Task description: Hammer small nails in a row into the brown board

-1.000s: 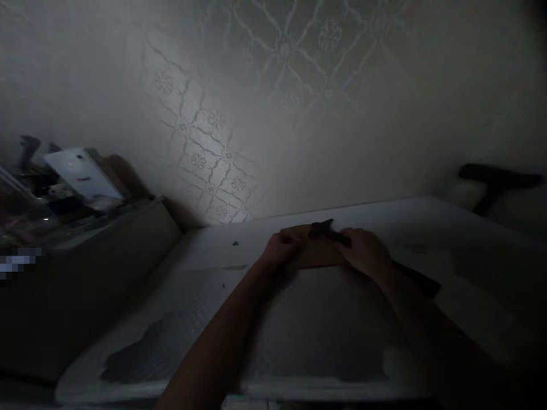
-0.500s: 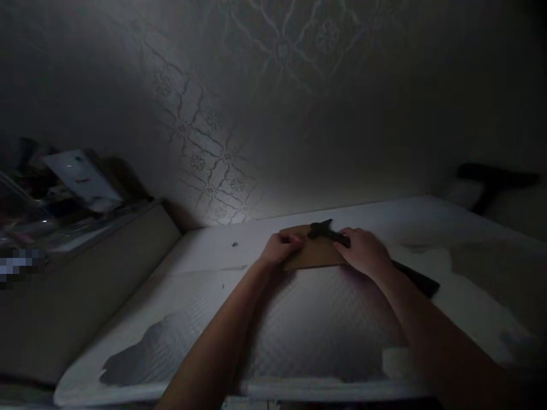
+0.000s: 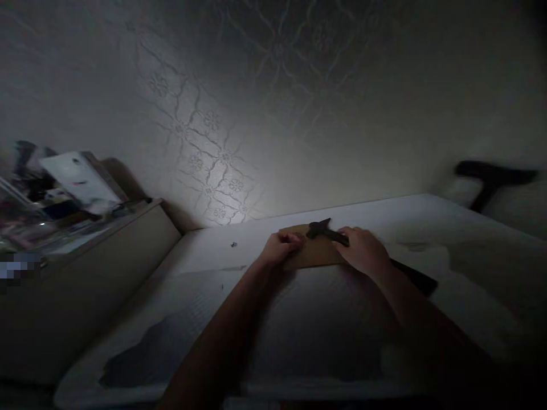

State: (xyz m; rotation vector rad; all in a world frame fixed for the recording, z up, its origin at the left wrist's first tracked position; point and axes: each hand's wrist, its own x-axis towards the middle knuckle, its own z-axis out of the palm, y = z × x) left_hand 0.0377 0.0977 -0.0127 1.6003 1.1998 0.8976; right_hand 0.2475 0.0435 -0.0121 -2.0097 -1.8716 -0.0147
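A brown board (image 3: 318,255) lies flat on the white table (image 3: 205,247). My right hand (image 3: 362,248) is wrapped round the handle of a dark hammer (image 3: 321,229), whose head is over the board's upper part. The handle's dark end shows beyond my right wrist. At the board's left side, my left hand (image 3: 280,249) has its fingers pinched together just left of the hammer head. What they hold, if anything, is too small and dim to name.
Small dark bits (image 3: 233,245) lie left of the board. A cabinet (image 3: 123,256) topped with assorted items and a white box (image 3: 81,177) stands at left. Behind is a patterned wall (image 3: 222,159). A dark T-shaped object (image 3: 491,173) is at right.
The wall and the cabinet top look brighter, while the front of the table looks darker. My hands and the hammer have hardly moved.
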